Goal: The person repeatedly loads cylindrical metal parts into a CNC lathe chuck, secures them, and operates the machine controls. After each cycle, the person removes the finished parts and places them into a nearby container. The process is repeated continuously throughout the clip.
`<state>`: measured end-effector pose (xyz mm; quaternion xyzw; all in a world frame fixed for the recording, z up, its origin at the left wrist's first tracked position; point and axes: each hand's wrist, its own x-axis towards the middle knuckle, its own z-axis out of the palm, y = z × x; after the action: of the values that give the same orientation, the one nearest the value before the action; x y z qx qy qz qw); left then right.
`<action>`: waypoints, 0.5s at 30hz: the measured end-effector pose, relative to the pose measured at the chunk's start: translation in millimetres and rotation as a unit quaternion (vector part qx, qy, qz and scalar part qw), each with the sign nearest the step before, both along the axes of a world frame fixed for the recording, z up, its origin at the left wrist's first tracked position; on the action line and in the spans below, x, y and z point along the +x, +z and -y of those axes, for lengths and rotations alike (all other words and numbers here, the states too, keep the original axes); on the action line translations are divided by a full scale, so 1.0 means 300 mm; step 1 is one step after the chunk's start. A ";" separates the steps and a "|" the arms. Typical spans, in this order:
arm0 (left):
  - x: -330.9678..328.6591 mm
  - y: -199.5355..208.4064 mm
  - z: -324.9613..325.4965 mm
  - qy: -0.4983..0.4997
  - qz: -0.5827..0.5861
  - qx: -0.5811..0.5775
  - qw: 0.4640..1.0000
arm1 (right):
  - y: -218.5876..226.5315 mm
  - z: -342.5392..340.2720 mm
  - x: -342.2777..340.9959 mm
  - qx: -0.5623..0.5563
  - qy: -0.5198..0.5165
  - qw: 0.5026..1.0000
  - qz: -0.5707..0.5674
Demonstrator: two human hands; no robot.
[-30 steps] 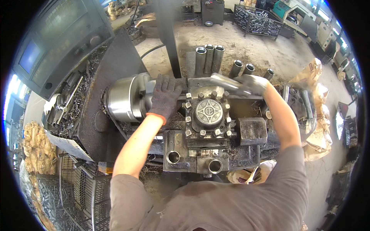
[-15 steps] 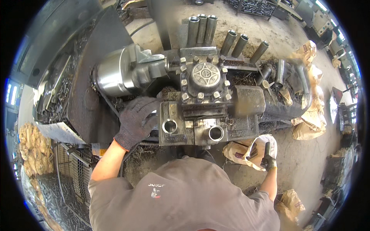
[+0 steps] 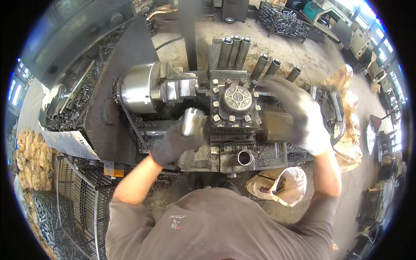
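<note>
My left hand (image 3: 171,145), in a dark glove, is closed around a short shiny metal tube (image 3: 192,122). It is between the lathe chuck (image 3: 141,89) and the tool post (image 3: 237,99), over the carriage's left part. My right hand (image 3: 301,112) is smeared by motion and bright glare, right of the tool post. Its fingers are too blurred to read, and they reach toward the standing tubes at the back. Another tube (image 3: 245,157) stands upright on the front of the carriage. Behind the tool post, several grey tubes (image 3: 235,51) stand in a group, with more tubes (image 3: 274,67) to their right.
An open paper sack (image 3: 281,186) with tubes inside stands on the floor at front right. Metal chips fill the tray (image 3: 65,102) at left. A wire-mesh crate (image 3: 78,195) is at lower left. More sacks (image 3: 351,108) stand at right, a loaded bin (image 3: 284,21) far back.
My right hand has left the sack, where it held a tube, and swung up beside the tool post. My left hand now holds a tube; the left one of two on the carriage is gone.
</note>
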<state>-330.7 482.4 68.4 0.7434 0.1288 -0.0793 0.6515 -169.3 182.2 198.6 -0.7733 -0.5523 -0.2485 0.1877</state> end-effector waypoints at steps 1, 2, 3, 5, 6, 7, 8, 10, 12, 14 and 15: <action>0.036 0.096 -0.021 -0.041 -0.014 -0.030 0.999 | 0.044 -0.113 0.001 -0.063 0.061 0.995 0.053; 0.065 0.181 -0.020 -0.046 -0.011 -0.003 0.999 | 0.077 -0.200 0.001 -0.124 0.114 0.984 0.056; 0.112 0.252 -0.005 -0.055 0.028 0.008 0.998 | 0.074 -0.309 0.008 -0.127 0.150 0.973 0.118; 0.207 0.360 0.001 -0.078 0.098 0.080 0.989 | 0.068 -0.468 0.068 -0.312 0.097 0.932 0.157; 0.214 0.406 -0.032 -0.083 -0.020 0.008 0.996 | 0.086 -0.497 0.149 -0.318 0.114 0.931 0.137; 0.231 0.414 -0.036 -0.019 -0.051 0.079 0.995 | 0.095 -0.514 0.231 -0.332 0.121 0.928 0.115; 0.213 0.412 -0.065 -0.005 -0.009 0.254 0.967 | 0.083 -0.521 0.299 -0.306 0.127 0.940 0.076; 0.134 0.345 -0.119 0.066 0.001 0.430 0.900 | 0.032 -0.515 0.425 -0.319 0.088 0.944 -0.018; 0.040 0.216 -0.179 0.080 -0.014 0.350 0.933 | -0.042 -0.525 0.534 -0.366 0.011 0.925 -0.102; -0.078 0.031 -0.199 0.107 -0.022 0.108 0.988 | -0.150 -0.550 0.604 -0.419 -0.052 0.895 -0.147; -0.135 -0.063 -0.207 0.128 -0.028 0.064 0.989 | -0.202 -0.563 0.637 -0.457 -0.083 0.872 -0.153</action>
<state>-371.0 544.5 49.5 0.7584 0.2461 -0.0076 0.6036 21.8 351.1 137.8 -0.8442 -0.5026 0.1383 -0.1253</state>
